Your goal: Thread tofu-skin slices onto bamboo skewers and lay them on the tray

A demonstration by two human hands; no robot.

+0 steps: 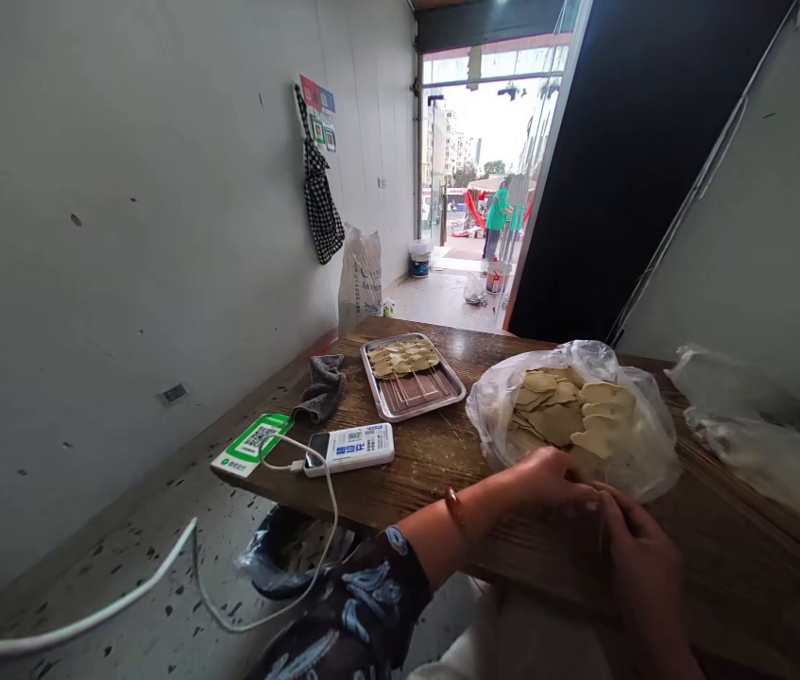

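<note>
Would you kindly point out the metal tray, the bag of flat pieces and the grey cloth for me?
Metal tray (pixel 426 408): head view, on its near rim.
Bag of flat pieces (pixel 488 408): head view, on its clear plastic wall.
Grey cloth (pixel 324 385): head view, on its crumpled middle.

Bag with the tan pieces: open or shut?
Open: the plastic bag has its mouth spread wide, leaving the flat tan pieces inside exposed.

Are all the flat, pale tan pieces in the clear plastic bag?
No; some flat, pale tan pieces lie in the shiny metal tray, apart from the clear plastic bag.
</note>
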